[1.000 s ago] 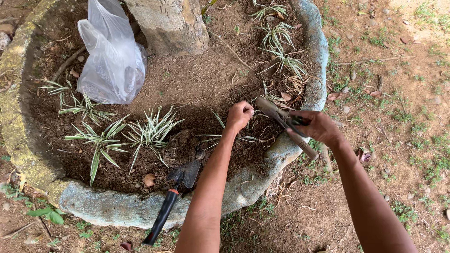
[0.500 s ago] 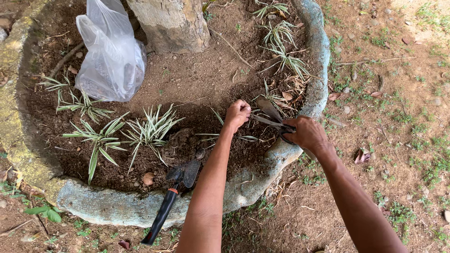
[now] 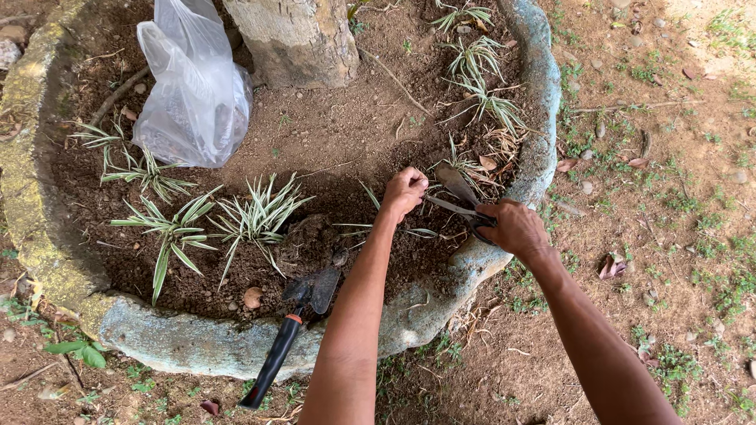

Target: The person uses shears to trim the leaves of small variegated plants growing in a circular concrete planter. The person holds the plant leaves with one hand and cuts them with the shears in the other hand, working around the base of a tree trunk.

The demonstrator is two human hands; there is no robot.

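My left hand (image 3: 406,190) is closed around a small striped plant (image 3: 370,197) in the dark soil of a round stone planter (image 3: 197,346). My right hand (image 3: 513,228) grips a pair of garden shears (image 3: 457,197), whose open blades point left toward the plant beside my left hand. Both forearms reach in over the planter's near rim.
A hand trowel (image 3: 295,323) with a black and red handle leans on the rim. A clear plastic bag (image 3: 193,86) lies by the tree trunk (image 3: 295,39). Several striped plants (image 3: 256,216) grow in the soil; more (image 3: 480,79) line the right rim. Bare ground with grass lies outside.
My right hand has brought the shears down and left, from over the rim to the plant held by my left hand. The left hand has stayed in place.
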